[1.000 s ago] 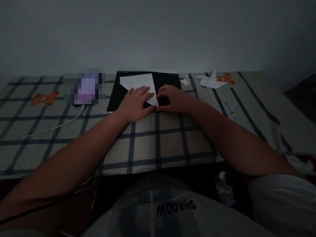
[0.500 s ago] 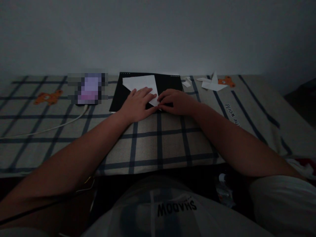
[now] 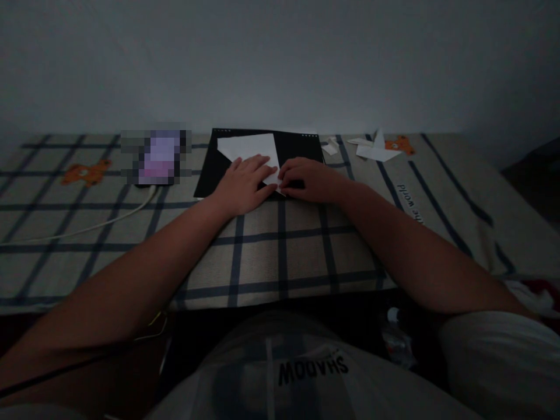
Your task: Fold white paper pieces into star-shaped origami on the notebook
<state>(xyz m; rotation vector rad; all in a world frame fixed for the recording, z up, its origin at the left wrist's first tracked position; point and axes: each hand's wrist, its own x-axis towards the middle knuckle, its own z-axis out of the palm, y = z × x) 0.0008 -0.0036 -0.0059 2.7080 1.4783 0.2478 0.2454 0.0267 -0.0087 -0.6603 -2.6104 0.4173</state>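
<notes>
Lying with spread fingers in the head view, the left hand point(image 3: 245, 186) touches the folded white paper sheet point(image 3: 250, 143) on the flat black pad point(image 3: 300, 147) at the far side of the checked, cloth-covered tabletop point(image 3: 262, 256). The right hand point(image 3: 312, 179) curls its fingers at the sheet's right edge; whether they pinch it, I cannot tell.

One camera sits on the person's head and looks forward and down. Closest to it is the pale cloth shirt with black letters point(image 3: 301, 388). It sees the bare left hand point(image 3: 247, 184) and bare right hand point(image 3: 310, 181) farther off, in the middle, and the grey wall point(image 3: 280, 67) at the far side.
</notes>
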